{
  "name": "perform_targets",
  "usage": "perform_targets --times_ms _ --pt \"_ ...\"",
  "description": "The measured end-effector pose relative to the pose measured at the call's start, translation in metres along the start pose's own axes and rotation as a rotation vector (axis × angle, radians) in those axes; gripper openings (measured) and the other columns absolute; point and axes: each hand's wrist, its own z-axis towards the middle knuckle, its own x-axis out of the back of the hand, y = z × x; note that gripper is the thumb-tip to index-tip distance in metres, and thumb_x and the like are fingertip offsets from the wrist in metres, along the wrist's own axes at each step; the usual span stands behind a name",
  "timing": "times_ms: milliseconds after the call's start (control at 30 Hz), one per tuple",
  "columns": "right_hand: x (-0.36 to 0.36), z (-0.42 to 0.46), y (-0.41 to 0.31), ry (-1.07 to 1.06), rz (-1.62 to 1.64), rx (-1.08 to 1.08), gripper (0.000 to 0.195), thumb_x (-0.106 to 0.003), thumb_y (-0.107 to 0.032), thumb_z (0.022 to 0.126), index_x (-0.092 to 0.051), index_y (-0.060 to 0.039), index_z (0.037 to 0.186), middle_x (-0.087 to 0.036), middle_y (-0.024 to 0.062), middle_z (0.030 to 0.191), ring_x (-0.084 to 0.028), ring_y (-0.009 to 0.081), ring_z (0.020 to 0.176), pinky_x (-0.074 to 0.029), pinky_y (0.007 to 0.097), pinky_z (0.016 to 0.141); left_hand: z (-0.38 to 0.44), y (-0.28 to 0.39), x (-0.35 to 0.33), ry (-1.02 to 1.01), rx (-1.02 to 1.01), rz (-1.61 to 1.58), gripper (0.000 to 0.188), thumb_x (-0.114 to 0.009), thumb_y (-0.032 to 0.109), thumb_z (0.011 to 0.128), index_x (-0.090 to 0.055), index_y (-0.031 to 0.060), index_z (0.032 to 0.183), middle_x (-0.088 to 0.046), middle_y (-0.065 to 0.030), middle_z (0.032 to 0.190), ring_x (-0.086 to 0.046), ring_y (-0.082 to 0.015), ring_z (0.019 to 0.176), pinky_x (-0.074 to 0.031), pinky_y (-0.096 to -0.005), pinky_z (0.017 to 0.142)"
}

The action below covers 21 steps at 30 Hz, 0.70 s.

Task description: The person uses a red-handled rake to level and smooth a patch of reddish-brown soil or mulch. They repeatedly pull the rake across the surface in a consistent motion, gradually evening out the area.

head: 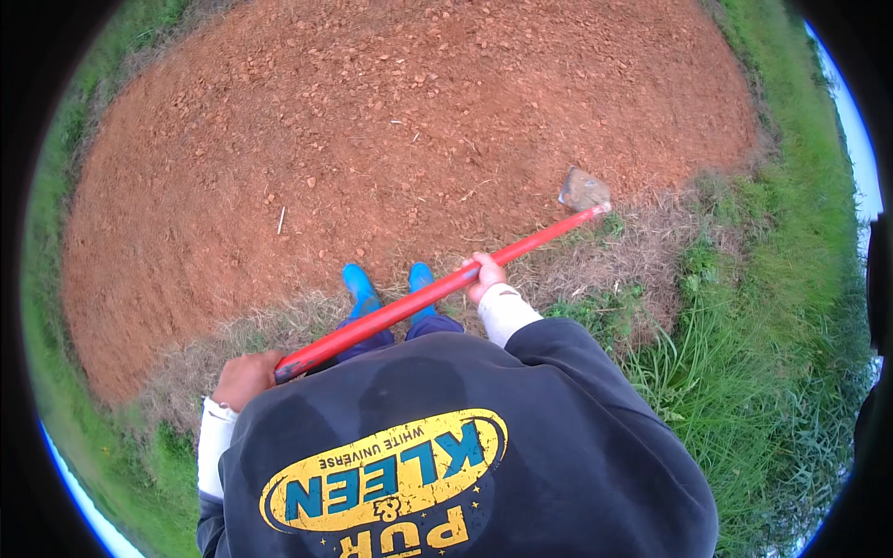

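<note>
A hoe with a red handle [391, 317] lies slantwise across the front of my body. Its dirt-coated metal blade [584, 190] is at the far right end, over the border of bare soil and dry grass. Whether the blade touches the ground, I cannot tell. My right hand [486, 275] grips the handle around its middle, thumb over the top. At the handle's near end, by my waist, is my left hand [245, 380], closed on it with the fingers mostly hidden. White cuffs show at both wrists below dark sleeves.
Reddish-brown crumbly soil [418, 139] spreads ahead, with small clods and bits of straw. My blue boots [361, 287] stand at its edge on dry cut grass [614, 258]. Tall green grass [725, 418] grows to the right, and more greenery [52, 230] borders the left.
</note>
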Motion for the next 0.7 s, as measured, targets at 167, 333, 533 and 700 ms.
perform_targets --times_ms 167,333,533,700 --pt "-0.016 -0.019 0.079 -0.031 0.102 -0.319 0.013 -0.047 -0.01 0.078 -0.041 -0.0034 0.087 -0.047 0.0082 0.072 -0.048 0.021 0.067 -0.043 0.0392 0.069 -0.045 -0.031 0.031 0.131 0.106 0.224 0.029 -0.061 0.038 0.063 -0.06 0.0111 0.075 -0.057 -0.0128 0.064 -0.056 -0.0311 0.063 -0.044 -0.0396 0.059" --pt "-0.009 -0.027 0.059 -0.071 0.106 -0.192 0.012 -0.048 -0.007 0.075 -0.041 -0.0028 0.084 -0.047 0.0097 0.076 -0.048 0.0216 0.071 -0.042 0.0385 0.071 -0.029 -0.049 0.019 0.111 0.099 0.038 0.026 -0.062 0.034 0.061 -0.062 0.0121 0.074 -0.058 -0.0119 0.066 -0.057 -0.0296 0.063 -0.045 -0.0382 0.06" --pt "0.02 -0.034 -0.029 -0.063 0.096 0.09 0.009 -0.049 -0.006 0.074 -0.041 -0.005 0.078 -0.047 0.0082 0.068 -0.048 0.0212 0.062 -0.042 0.0387 0.066 0.029 -0.013 -0.028 0.03 -0.09 -0.049 0.023 -0.06 0.027 0.064 -0.059 0.012 0.081 -0.058 -0.0119 0.069 -0.057 -0.0293 0.068 -0.044 -0.0387 0.061" --pt "0.039 0.0 -0.053 0.019 0.023 0.151 0.009 -0.048 -0.009 0.077 -0.041 -0.0052 0.079 -0.047 0.0063 0.062 -0.048 0.0196 0.058 -0.043 0.0383 0.061 0.035 0.016 -0.038 -0.011 -0.132 -0.119 0.025 -0.059 0.027 0.065 -0.056 0.0114 0.085 -0.057 -0.0139 0.071 -0.056 -0.0318 0.072 -0.043 -0.0395 0.064"
